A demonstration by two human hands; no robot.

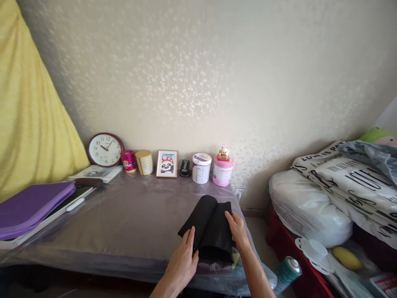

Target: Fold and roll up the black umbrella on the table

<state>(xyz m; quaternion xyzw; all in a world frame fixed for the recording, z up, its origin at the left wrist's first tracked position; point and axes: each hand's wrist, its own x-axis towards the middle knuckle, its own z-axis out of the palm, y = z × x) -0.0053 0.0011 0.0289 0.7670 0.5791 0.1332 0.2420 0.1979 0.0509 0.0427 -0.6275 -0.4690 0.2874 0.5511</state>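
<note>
A black folded sheet-like piece (214, 227), perhaps fabric, rests near the right front corner of the covered table (130, 219). It has two curved halves with a crease between them, and its near end bulges open. At its lower left side, my left hand (183, 258) grips the edge between thumb and fingers. My right hand (237, 229) pinches its right edge, thumb on top, the other fingers partly hidden behind it. Exactly what kind of article it is cannot be made out.
Along the wall stand a round clock (106, 150), a pink can (128, 161), a panda picture frame (166, 164), a white-purple tub (201, 168) and a pink tub (223, 171). Purple folders (37, 203) lie left. A spray can (288, 273) and red box (297, 252) are right.
</note>
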